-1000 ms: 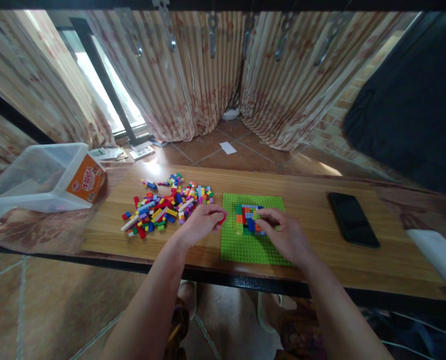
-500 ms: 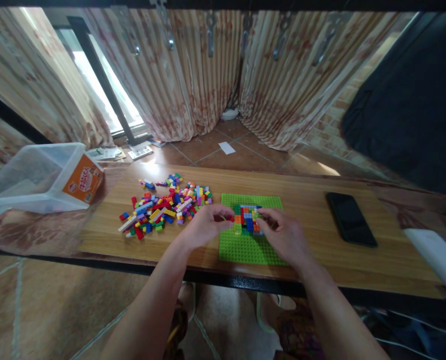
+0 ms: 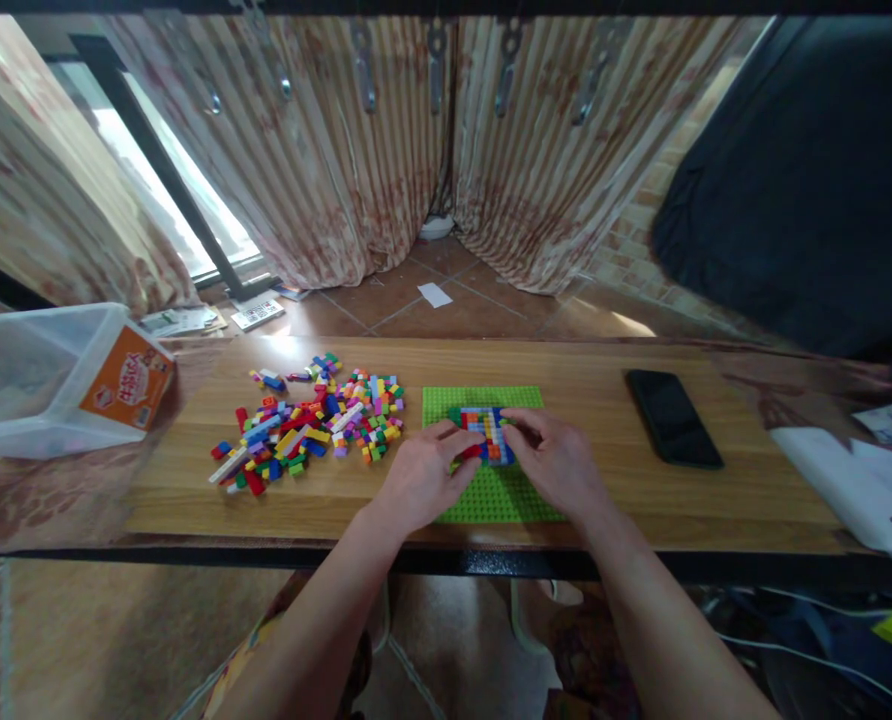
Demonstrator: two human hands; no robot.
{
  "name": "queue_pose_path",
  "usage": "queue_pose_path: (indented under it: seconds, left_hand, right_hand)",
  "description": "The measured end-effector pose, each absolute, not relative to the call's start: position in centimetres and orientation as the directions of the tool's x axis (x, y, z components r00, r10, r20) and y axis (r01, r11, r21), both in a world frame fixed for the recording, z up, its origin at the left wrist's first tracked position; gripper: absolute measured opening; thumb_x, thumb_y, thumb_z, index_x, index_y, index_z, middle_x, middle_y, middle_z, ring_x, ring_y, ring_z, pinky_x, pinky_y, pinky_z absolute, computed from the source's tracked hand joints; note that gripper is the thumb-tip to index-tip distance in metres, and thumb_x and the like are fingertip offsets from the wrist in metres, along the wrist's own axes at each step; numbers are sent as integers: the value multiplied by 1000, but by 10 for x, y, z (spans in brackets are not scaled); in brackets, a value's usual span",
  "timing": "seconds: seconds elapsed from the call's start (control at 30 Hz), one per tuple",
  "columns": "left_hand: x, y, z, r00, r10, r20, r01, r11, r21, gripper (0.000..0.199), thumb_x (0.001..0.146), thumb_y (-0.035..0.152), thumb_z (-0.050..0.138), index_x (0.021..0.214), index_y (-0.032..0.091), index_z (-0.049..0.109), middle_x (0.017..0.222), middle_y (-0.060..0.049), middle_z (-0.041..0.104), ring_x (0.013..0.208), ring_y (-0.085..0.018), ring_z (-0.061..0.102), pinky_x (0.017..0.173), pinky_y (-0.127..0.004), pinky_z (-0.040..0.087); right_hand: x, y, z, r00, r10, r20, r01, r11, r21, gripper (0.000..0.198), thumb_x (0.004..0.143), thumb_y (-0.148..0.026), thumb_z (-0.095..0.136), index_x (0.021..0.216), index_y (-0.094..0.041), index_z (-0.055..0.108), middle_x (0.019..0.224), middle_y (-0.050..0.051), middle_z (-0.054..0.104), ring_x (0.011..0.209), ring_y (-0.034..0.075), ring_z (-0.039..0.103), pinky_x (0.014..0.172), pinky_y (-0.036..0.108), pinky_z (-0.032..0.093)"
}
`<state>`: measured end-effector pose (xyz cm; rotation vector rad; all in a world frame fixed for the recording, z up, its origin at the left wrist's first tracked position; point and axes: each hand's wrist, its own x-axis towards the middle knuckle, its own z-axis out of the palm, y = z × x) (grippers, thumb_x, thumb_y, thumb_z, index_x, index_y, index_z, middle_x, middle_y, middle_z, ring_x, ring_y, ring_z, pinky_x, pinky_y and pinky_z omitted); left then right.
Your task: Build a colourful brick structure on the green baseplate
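On a green studded baseplate (image 3: 483,500) sits a low build of toy building bricks (image 3: 491,432), with blue along its edges and mixed colours inside. My left hand (image 3: 427,475) is closed at the build's left side, its thumb and fingers around a red brick (image 3: 470,453). Whether that brick is loose or joined to the build cannot be made out. My right hand (image 3: 558,460) curls in from the right, thumb and forefinger closed on the build's right edge. The fingers hide both side edges of the build.
Left of the baseplate lies a spread of loose coloured bricks (image 3: 303,430) on the wooden table (image 3: 596,400). A clear plastic bin (image 3: 41,380) with an orange label stands at the far left. A black phone (image 3: 673,418) lies to the right, near white papers (image 3: 888,475).
The whole view has shifted, so the table items appear further left. My left hand has moved in over the build's left side, covering more of it. The right hand stays at the right edge.
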<state>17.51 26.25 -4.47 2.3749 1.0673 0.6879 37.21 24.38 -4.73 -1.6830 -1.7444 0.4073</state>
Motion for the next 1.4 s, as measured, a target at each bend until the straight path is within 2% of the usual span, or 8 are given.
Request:
queue_pose_path:
  seconds: [0.13, 0.27, 0.63, 0.77, 0.93, 1.03, 1.2, 1.4]
  left_hand:
    - [177, 264, -44, 588, 779, 216, 632, -609, 479, 16, 88, 31, 61, 99, 20, 65, 92, -5, 66, 87, -21, 62, 79, -34, 48]
    - [178, 264, -44, 584, 787, 199, 656, -602, 455, 20, 83, 36, 68, 93, 20, 64, 90, -5, 67, 88, -24, 63, 81, -37, 45]
    - [179, 263, -49, 457, 860, 227, 631, -494, 599, 17, 76, 22, 73, 88, 22, 60, 88, -1, 68, 90, -22, 61, 85, -37, 43]
    - [180, 263, -50, 412, 887, 208, 560, -427, 710, 14, 78, 16, 69, 88, 22, 62, 90, 1, 69, 92, -21, 62, 88, -37, 44]
    - [177, 263, -48, 423, 895, 141, 355, -307, 883, 18, 82, 13, 61, 98, 21, 60, 98, -1, 69, 98, -17, 65, 91, -31, 48]
    - [174, 264, -47, 455, 886, 91, 252, -226, 941, 37, 84, 12, 58, 119, 20, 52, 105, -4, 70, 102, -17, 66, 93, -31, 48]
    - [166, 268, -47, 587, 809, 15, 155, -130, 979, 68, 83, 15, 59, 145, 19, 31, 103, -6, 72, 99, -18, 66, 91, -31, 49]
    - [164, 269, -50, 649, 761, -7, 103, -78, 992, 76, 83, 17, 60, 149, 18, 24, 97, -6, 72, 90, -17, 66, 84, -29, 50]
  right_hand:
    - [375, 245, -48, 91, 966, 240, 791, 76, -607, 27, 88, -33, 52, 101, -20, 71, 91, 7, 72, 77, 20, 66, 75, 36, 51]
    - [373, 245, -51, 50, 966, 253, 777, 122, -617, 26, 89, -34, 53, 104, -20, 69, 94, 7, 71, 79, 20, 65, 76, 36, 50]
    - [366, 248, -49, 25, 971, 239, 767, 135, -628, 25, 88, -33, 55, 105, -22, 69, 98, 7, 68, 77, 19, 62, 71, 34, 49]
    - [365, 243, -42, -55, 966, 253, 677, 222, -701, 20, 88, -29, 55, 101, -23, 69, 92, 4, 67, 78, 17, 62, 72, 32, 49]
    - [362, 238, -36, -251, 935, 249, 545, 350, -762, 28, 85, -18, 58, 109, -28, 68, 103, 3, 68, 95, 17, 63, 87, 34, 49]
    - [360, 236, -36, -304, 913, 272, 517, 398, -758, 36, 85, -16, 60, 118, -31, 64, 109, 3, 67, 102, 18, 61, 92, 37, 48]
    - [360, 234, -39, -377, 891, 252, 515, 428, -743, 32, 88, -20, 58, 117, -31, 65, 114, 4, 63, 102, 18, 61, 89, 36, 50]
    - [359, 233, -38, -419, 873, 249, 544, 461, -701, 24, 91, -24, 56, 112, -29, 65, 113, 5, 61, 103, 19, 60, 88, 35, 50]
